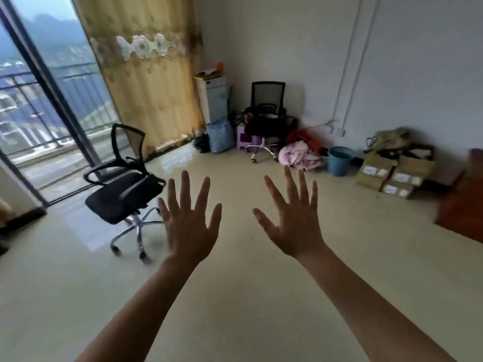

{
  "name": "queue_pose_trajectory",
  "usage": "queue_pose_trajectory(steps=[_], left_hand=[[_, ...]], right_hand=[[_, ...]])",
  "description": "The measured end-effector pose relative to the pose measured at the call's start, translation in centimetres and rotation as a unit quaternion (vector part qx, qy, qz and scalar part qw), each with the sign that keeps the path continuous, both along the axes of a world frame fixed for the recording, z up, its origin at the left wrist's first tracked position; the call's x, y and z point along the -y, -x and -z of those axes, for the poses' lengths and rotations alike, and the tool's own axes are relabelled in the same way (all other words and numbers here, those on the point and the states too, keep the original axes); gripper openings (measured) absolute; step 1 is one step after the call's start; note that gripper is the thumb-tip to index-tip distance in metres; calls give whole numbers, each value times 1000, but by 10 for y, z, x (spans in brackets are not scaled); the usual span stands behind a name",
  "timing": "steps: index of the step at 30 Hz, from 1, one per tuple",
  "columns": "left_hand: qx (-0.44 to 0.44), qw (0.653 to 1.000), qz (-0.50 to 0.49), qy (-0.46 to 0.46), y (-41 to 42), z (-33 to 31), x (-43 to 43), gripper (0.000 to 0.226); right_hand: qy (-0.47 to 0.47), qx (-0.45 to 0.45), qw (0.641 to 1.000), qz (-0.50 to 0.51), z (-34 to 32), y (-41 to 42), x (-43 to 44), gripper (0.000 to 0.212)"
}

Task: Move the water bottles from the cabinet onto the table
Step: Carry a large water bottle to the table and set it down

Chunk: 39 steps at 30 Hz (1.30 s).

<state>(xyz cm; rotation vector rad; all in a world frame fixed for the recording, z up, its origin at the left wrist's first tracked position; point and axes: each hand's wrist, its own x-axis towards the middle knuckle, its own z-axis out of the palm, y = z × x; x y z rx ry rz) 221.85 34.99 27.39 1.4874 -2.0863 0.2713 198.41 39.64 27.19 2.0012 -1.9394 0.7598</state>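
Both arms stretch out in front of me over a bare tiled floor. My left hand (189, 226) is held up with fingers spread wide and nothing in it. My right hand (295, 220) is raised the same way, fingers apart and empty. No water bottle shows anywhere in view. A reddish-brown piece of wooden furniture (462, 202) juts in at the right edge, blurred; I cannot tell whether it is the cabinet or the table.
A black office chair (125, 194) stands on the floor left of my hands. A second black chair (266, 118), a blue bucket (339, 160), pink cloth (300, 156) and cardboard boxes (392, 173) line the far wall. Glass balcony doors (52, 100) and a yellow curtain (146, 74) are at left.
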Motion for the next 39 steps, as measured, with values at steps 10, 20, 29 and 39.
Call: queue_pose_trajectory(steps=[10,20,29,39], left_hand=[[14,924,370,-93,332,-5,57,74],[85,842,526,-80,590,22,-20,76],[74,848,521,-67,788,4,-26,75],[87,845,520,-87,991,36,6,77]], right_hand=[[-32,-7,917,397,-6,233,-109,76],[-16,29,811,585,42,403,-225,78],[-8,49,806,590,27,616,-226,79],[-16,44,823,567,53,820,-175,79]])
